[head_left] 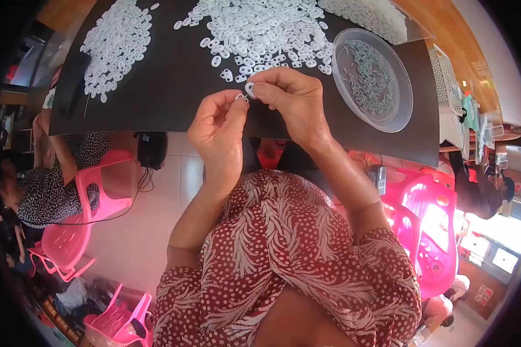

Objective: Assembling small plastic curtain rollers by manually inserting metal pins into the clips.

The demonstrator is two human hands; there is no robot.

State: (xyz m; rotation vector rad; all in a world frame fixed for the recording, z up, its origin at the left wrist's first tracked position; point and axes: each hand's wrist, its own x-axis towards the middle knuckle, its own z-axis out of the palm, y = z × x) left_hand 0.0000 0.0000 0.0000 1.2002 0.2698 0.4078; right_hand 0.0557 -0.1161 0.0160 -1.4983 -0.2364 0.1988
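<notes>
From where I stand, left of the tub (404, 95): white piece (249, 89) clamped in right fingers (264, 91), second piece (242, 97) in left fingers (237, 106), likewise clamped; both judged light, stiff, probably slick, best pinched by outer edges.

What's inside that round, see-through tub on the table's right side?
The tub holds many thin, greyish pieces in a loose heap. The uppermost ones show; whatever lies beneath them is covered and can't be seen.
</notes>
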